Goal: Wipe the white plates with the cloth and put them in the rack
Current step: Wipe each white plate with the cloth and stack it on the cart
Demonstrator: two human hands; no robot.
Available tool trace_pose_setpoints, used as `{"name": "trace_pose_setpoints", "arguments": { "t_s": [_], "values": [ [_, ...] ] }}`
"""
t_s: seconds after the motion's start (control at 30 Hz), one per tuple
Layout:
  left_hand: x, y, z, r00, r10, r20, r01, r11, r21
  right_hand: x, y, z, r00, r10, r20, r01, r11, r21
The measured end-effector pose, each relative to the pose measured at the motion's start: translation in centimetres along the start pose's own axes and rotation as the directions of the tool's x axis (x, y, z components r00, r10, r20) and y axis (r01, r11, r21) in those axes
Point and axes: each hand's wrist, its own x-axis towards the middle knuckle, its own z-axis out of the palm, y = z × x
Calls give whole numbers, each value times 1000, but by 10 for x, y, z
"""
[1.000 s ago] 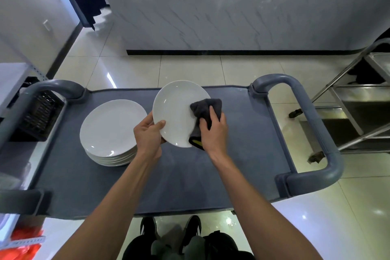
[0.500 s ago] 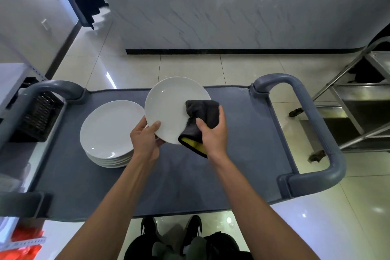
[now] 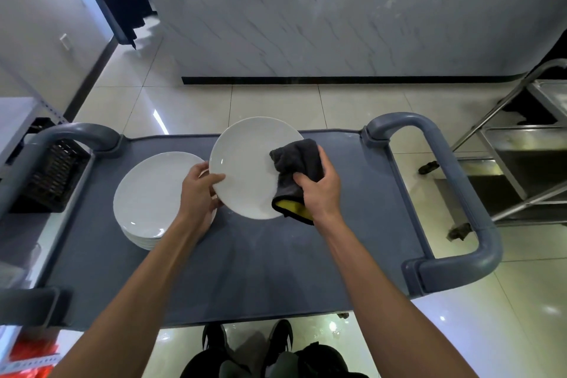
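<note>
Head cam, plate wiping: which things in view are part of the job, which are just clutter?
In the job:
held plate, gripped by left hand
grey cloth in right hand
plate stack

Just about:
cart
black crate
steel trolley

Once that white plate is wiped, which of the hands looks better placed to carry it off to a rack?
Probably the left hand: it already grips the round white plate by its rim, while the right hand is busy holding the dark grey cloth with a yellow underside against it.
</note>
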Motion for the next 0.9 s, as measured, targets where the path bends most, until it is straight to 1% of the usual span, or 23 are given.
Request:
{"name": "trace_pose_setpoints", "arguments": {
  "t_s": [0.07, 0.13, 0.23, 0.4, 0.47, 0.53, 0.67, 0.8, 0.9],
  "values": [
    [5, 12, -1, 996, 44, 76, -56, 985, 165, 3, 0, -5, 1000, -7, 26, 8, 1000, -23],
    [8, 23, -2, 987, 66, 146, -105, 954, 280, 6, 2, -9, 998, -27, 50, 30, 998, -60],
    [11, 31, 1, 975, 53, 218, -130, 924, 360, 9, 0, -17, 993, -69, 99, 81, 990, -119],
    [14, 31, -2, 961, -31, 276, -109, 871, 478, 16, -6, -28, 977, -122, 177, 162, 960, -230],
    [12, 30, -2, 953, -52, 299, -109, 861, 497, 19, -7, -30, 968, -135, 214, 194, 938, -287],
    [10, 27, 0, 956, -50, 289, -103, 866, 490, 21, -6, -30, 962, -149, 228, 221, 917, -333],
    [6, 16, 3, 981, -18, 193, -64, 909, 411, 20, -1, -23, 967, -178, 184, 238, 891, -387],
    [-2, 2, 6, 994, -27, 107, 0, 970, 245, 16, 8, -14, 981, -166, 102, 193, 902, -386],
    [-5, -7, 11, 998, -37, 44, 32, 993, 112, 4, 15, -3, 985, -167, 31, 166, 901, -400]
  ]
}}
